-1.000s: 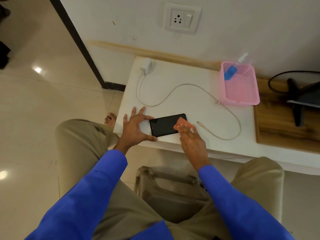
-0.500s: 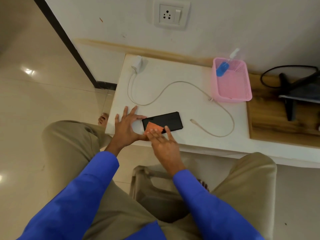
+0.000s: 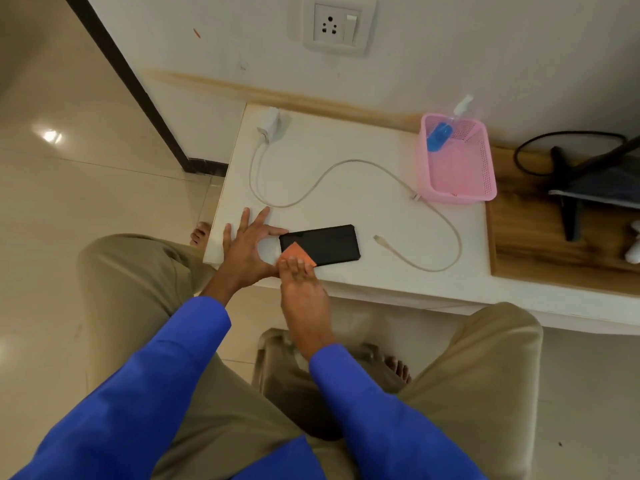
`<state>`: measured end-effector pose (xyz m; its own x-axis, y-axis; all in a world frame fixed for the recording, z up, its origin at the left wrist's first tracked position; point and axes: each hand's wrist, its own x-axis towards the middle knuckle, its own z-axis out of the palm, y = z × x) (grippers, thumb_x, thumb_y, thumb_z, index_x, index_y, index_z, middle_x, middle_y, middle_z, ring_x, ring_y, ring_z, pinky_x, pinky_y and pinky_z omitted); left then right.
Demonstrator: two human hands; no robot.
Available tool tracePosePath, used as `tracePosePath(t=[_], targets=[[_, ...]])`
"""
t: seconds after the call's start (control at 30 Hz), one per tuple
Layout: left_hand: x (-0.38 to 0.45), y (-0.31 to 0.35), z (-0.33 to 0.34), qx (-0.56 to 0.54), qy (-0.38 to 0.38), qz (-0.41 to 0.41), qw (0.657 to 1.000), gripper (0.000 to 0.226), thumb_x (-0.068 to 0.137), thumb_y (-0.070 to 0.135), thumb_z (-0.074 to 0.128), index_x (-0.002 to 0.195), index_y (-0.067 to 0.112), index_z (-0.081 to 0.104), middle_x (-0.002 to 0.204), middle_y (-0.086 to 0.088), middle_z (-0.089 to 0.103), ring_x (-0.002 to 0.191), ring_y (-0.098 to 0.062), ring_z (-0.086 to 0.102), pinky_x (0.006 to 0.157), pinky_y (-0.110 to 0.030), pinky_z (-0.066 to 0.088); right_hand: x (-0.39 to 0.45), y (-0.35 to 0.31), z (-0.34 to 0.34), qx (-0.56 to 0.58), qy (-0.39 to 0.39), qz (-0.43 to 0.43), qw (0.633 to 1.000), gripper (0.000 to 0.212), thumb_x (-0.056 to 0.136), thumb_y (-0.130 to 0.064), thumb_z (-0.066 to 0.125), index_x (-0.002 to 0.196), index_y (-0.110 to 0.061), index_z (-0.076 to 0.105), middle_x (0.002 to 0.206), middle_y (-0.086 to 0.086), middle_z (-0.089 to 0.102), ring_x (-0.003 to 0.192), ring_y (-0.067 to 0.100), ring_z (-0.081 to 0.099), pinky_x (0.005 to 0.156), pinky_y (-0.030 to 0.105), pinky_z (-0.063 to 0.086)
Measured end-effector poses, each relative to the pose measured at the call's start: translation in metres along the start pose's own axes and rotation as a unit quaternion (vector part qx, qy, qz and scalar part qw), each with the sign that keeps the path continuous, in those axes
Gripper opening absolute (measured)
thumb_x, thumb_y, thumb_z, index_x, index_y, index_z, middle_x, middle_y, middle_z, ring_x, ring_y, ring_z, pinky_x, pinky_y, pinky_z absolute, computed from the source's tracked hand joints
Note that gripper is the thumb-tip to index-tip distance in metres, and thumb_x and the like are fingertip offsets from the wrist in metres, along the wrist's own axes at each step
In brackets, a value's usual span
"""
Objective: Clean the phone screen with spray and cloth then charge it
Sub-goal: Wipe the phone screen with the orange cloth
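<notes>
A black phone (image 3: 329,242) lies flat, screen up, near the front edge of the white table (image 3: 346,150). My left hand (image 3: 247,249) braces its left end between thumb and forefinger, fingers spread. My right hand (image 3: 303,292) presses a small orange cloth (image 3: 296,255) onto the phone's near-left corner. The blue spray bottle (image 3: 441,131) leans in the pink basket (image 3: 460,181) at the back right. A white charger brick (image 3: 272,124) sits at the back left; its cable (image 3: 346,164) loops across the table, with the free plug end (image 3: 381,241) lying right of the phone.
A wall socket (image 3: 337,24) is above the table. To the right is a wooden surface (image 3: 540,244) with a black stand and cable (image 3: 571,188). A stool (image 3: 277,358) sits between my knees, and tiled floor lies to the left.
My right hand slid the cloth from the phone's right end to its left end. My left hand stayed holding the phone's left end.
</notes>
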<state>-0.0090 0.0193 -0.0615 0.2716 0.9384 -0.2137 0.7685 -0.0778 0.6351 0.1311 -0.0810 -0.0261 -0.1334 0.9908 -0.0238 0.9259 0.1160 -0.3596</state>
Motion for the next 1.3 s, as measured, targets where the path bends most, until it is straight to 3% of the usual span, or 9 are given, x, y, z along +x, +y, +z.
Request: tracePosePath(t=[0.1, 0.37, 0.5, 0.7, 0.83, 1.03, 1.13, 1.23, 1.3], targets=[[-0.004, 0.001, -0.003, -0.017, -0.002, 0.002, 1.000, 0.085, 0.063, 0.058, 0.093, 0.138, 0.042, 0.057, 0.174, 0.009, 0.015, 0.162, -0.017, -0.010, 0.126, -0.053, -0.015, 0.004, 0.036, -0.005, -0.015, -0.041, -0.027, 0.999, 0.059, 0.092, -0.001, 0.061, 0.148, -0.014, 0.046, 0.151, 0.010, 0.049, 0.140, 0.026, 0.046, 0.113, 0.040, 0.042], [-0.005, 0.003, 0.001, -0.020, 0.001, -0.007, 1.000, 0.088, 0.057, 0.065, 0.092, 0.134, 0.046, 0.056, 0.174, 0.013, 0.013, 0.161, -0.015, -0.013, 0.124, -0.051, -0.020, 0.000, 0.074, -0.022, 0.018, 0.043, 0.167, 0.985, 0.057, 0.087, 0.011, 0.065, 0.140, -0.009, 0.058, 0.146, 0.018, 0.053, 0.132, 0.036, 0.054, 0.091, 0.049, 0.059], [-0.002, 0.003, 0.000, -0.008, -0.004, -0.005, 1.000, 0.085, 0.062, 0.060, 0.092, 0.137, 0.045, 0.056, 0.174, 0.011, 0.012, 0.161, -0.017, -0.012, 0.125, -0.052, -0.017, 0.002, 0.019, 0.000, 0.036, -0.002, 0.072, 0.997, 0.064, 0.082, 0.005, 0.073, 0.142, -0.008, 0.055, 0.143, 0.018, 0.056, 0.133, 0.035, 0.053, 0.091, 0.045, 0.059], [-0.001, -0.002, 0.004, -0.005, 0.005, 0.004, 1.000, 0.084, 0.064, 0.060, 0.091, 0.138, 0.044, 0.057, 0.174, 0.010, 0.014, 0.162, -0.018, -0.010, 0.125, -0.053, -0.016, 0.011, 0.040, 0.001, -0.041, -0.014, -0.072, 0.996, 0.062, 0.090, 0.008, 0.054, 0.150, -0.007, 0.044, 0.152, 0.015, 0.047, 0.142, 0.028, 0.043, 0.118, 0.037, 0.026], [-0.003, 0.000, 0.003, -0.016, 0.004, -0.003, 1.000, 0.090, 0.054, 0.070, 0.090, 0.134, 0.048, 0.057, 0.173, 0.015, 0.013, 0.161, -0.014, -0.013, 0.123, -0.049, -0.020, 0.001, 0.096, -0.019, -0.028, 0.046, 0.066, 0.996, 0.066, 0.073, 0.015, 0.070, 0.133, -0.012, 0.064, 0.135, 0.010, 0.065, 0.123, 0.031, 0.062, 0.086, 0.041, 0.059], [-0.002, -0.001, 0.006, -0.005, 0.003, -0.004, 1.000, 0.091, 0.052, 0.071, 0.091, 0.133, 0.050, 0.056, 0.173, 0.015, 0.012, 0.161, -0.013, -0.013, 0.124, -0.050, -0.018, 0.007, 0.062, -0.009, -0.016, 0.053, 0.115, 0.992, 0.061, 0.080, 0.012, 0.063, 0.140, 0.003, 0.054, 0.143, 0.026, 0.053, 0.133, 0.040, 0.052, 0.114, 0.046, 0.034], [0.000, 0.000, 0.005, -0.009, 0.009, -0.001, 1.000, 0.087, 0.057, 0.067, 0.090, 0.135, 0.046, 0.058, 0.173, 0.012, 0.015, 0.162, -0.016, -0.009, 0.125, -0.053, -0.014, 0.009, 0.018, -0.001, 0.022, 0.038, 0.046, 0.998, 0.065, 0.074, 0.007, 0.071, 0.137, 0.003, 0.057, 0.138, 0.025, 0.058, 0.129, 0.038, 0.056, 0.112, 0.044, 0.037], [0.001, -0.005, 0.006, 0.009, 0.017, 0.006, 1.000, 0.082, 0.063, 0.076, 0.073, 0.137, 0.046, 0.057, 0.174, 0.008, 0.017, 0.162, -0.019, -0.006, 0.127, -0.058, -0.010, 0.012, 0.014, -0.001, -0.008, -0.015, -0.097, 0.995, 0.063, 0.087, 0.004, 0.058, 0.148, -0.002, 0.045, 0.151, 0.019, 0.047, 0.143, 0.030, 0.042, 0.118, 0.034, 0.013], [0.000, -0.007, 0.007, -0.006, 0.015, 0.010, 1.000, 0.085, 0.060, 0.071, 0.085, 0.136, 0.046, 0.057, 0.173, 0.010, 0.017, 0.162, -0.018, -0.007, 0.127, -0.057, -0.012, 0.017, 0.041, -0.005, -0.019, -0.004, -0.128, 0.992, 0.065, 0.076, 0.008, 0.065, 0.139, -0.007, 0.058, 0.140, 0.014, 0.061, 0.133, 0.027, 0.055, 0.114, 0.037, 0.031]])
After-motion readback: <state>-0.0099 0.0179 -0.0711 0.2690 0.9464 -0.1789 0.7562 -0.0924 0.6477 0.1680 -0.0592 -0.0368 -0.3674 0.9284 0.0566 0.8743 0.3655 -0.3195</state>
